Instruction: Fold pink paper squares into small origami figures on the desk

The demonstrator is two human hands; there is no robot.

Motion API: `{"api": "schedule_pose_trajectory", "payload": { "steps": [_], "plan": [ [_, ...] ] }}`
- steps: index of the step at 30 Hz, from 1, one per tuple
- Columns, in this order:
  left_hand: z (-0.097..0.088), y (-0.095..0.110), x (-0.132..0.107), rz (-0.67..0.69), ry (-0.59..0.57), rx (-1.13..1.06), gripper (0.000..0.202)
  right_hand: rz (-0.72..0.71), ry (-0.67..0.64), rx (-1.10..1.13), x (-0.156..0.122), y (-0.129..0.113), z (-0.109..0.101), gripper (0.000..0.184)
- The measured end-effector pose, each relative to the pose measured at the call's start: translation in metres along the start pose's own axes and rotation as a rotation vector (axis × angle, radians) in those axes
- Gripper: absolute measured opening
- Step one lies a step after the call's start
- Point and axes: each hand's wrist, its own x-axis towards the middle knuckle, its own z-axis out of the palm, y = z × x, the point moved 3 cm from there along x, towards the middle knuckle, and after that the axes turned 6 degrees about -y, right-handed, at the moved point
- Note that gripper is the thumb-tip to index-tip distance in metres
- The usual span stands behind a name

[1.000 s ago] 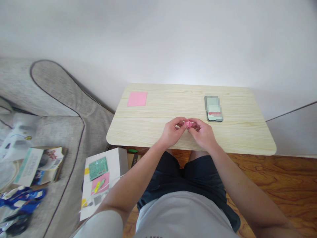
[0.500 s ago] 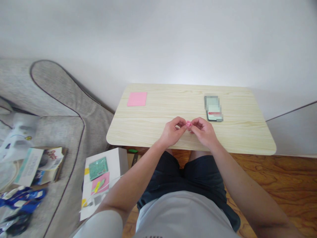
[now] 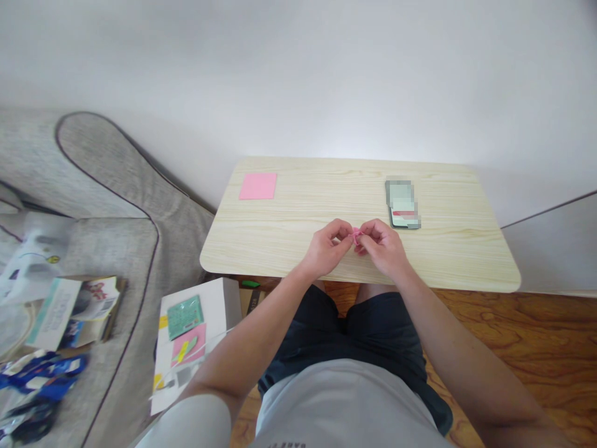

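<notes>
Above the front part of the pale wooden table [image 3: 308, 218], a small folded piece of pink paper [image 3: 357, 234] is pinched between both hands. My left hand [image 3: 329, 247] grips its left side with thumb and forefinger. On the other side, my right hand [image 3: 382, 247] is closed on the same piece, and its fingers cover part of it. The exact folded shape is too small to make out. A flat square pink sheet or stack of sheets [image 3: 258, 186] lies at the table's back left. Beyond my right hand rests a phone [image 3: 403, 205], its screen partly blurred.
Left of my legs stands a white box [image 3: 224, 305], topped with a green packet [image 3: 185, 316], a pink sheet [image 3: 196, 343] and white cables. The grey sofa [image 3: 135, 242] carries an open carton [image 3: 58, 311] and blue packaging [image 3: 51, 376]. A white wall rises behind the table.
My fingers have shifted slightly around the pink paper, which is turned a little differently. The sheet and the phone have stayed in place.
</notes>
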Motion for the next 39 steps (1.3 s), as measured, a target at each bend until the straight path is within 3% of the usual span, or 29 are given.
{"api": "schedule_pose_trajectory", "payload": {
  "steps": [9, 15, 18, 21, 25, 29, 33, 39],
  "plan": [
    [-0.003, -0.003, 0.004, 0.011, -0.032, -0.140, 0.006, 0.008, -0.011, 0.047, 0.000, -0.003, 0.001, 0.014],
    [-0.007, -0.005, 0.007, -0.156, 0.045, -0.324, 0.010, 0.076, -0.116, 0.134, 0.000, 0.000, 0.000, 0.017],
    [-0.009, -0.007, 0.008, -0.277, 0.092, -0.412, 0.013, -0.001, -0.153, 0.063, -0.001, -0.001, 0.000, 0.031],
    [-0.012, -0.008, 0.009, -0.367, 0.108, -0.445, 0.011, -0.086, -0.105, -0.146, -0.003, -0.003, 0.000, 0.040],
    [-0.014, -0.008, 0.009, -0.455, 0.108, -0.465, 0.015, -0.270, -0.045, -0.401, -0.008, -0.012, 0.001, 0.031],
    [-0.014, -0.004, 0.009, -0.518, 0.064, -0.491, 0.017, -0.392, -0.084, -0.494, -0.009, -0.019, 0.002, 0.018],
    [-0.013, -0.001, 0.011, -0.471, 0.016, -0.456, 0.012, -0.220, -0.059, -0.325, -0.004, -0.012, -0.002, 0.015],
    [-0.016, 0.001, 0.012, -0.182, 0.053, -0.058, 0.021, 0.097, -0.026, 0.085, 0.006, 0.007, -0.009, 0.033]
  ]
}}
